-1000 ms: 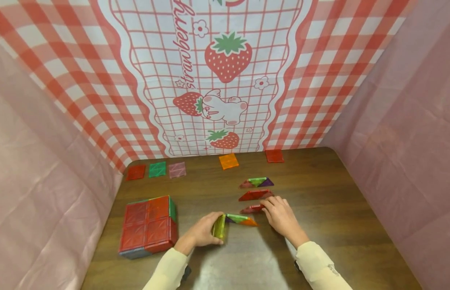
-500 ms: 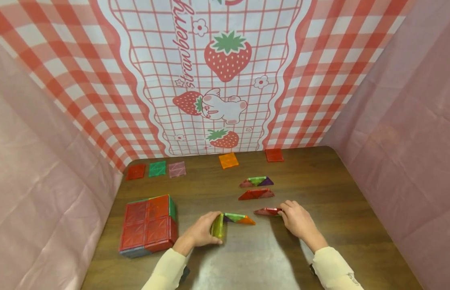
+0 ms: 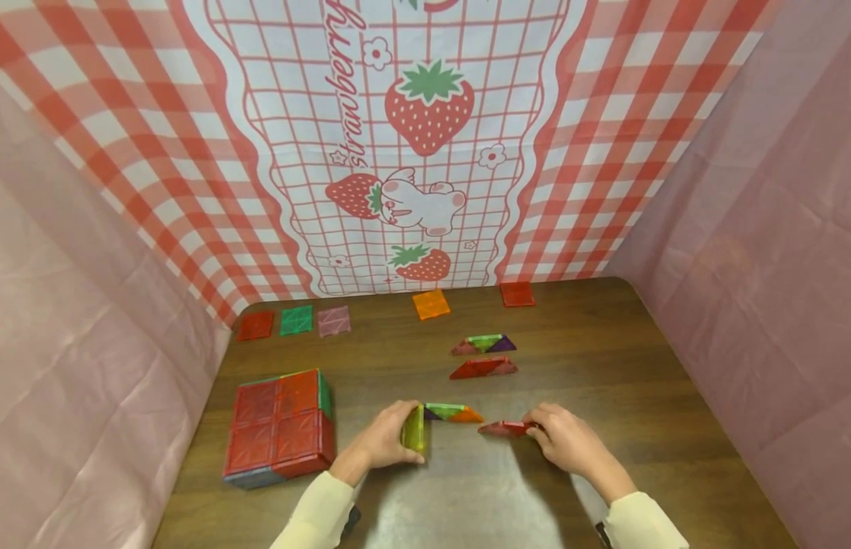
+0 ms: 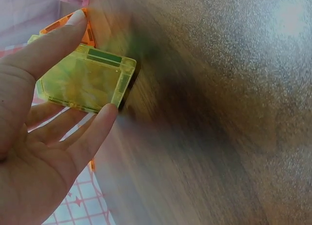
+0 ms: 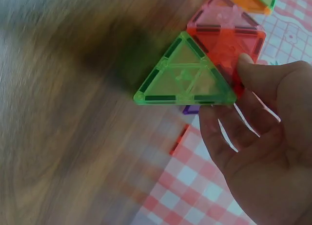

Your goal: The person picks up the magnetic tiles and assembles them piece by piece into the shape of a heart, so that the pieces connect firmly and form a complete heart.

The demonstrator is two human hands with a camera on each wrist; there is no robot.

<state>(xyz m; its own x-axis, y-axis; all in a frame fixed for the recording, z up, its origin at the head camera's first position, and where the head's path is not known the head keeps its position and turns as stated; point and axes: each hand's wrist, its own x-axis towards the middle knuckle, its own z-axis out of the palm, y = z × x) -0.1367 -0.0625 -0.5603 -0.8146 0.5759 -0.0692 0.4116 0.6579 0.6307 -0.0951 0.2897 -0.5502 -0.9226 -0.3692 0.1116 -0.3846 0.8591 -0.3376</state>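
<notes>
My left hand [image 3: 379, 441] grips a yellow magnetic tile [image 4: 87, 84] between thumb and fingers, the tile standing on edge on the table. At its right, a standing strip of purple, green and orange triangle tiles [image 3: 454, 413] runs from the yellow tile's far end. My right hand [image 3: 571, 441] pinches one end of a triangle-tile strip [image 3: 501, 428], close to the orange end of the other strip. In the right wrist view, this held strip shows a green triangle [image 5: 183, 79], a red triangle [image 5: 229, 47] and a pink triangle [image 5: 224, 13].
Two more triangle strips stand farther back, one red and pink [image 3: 483, 367], one pink, green and purple [image 3: 483, 345]. A large red-topped tile box [image 3: 277, 427] sits at left. Several flat square tiles, including an orange square [image 3: 431, 304], lie along the far edge.
My right hand has drawn the red-pink strip away from the row of strips, first rightward, then toward me. My left hand stays at the yellow tile.
</notes>
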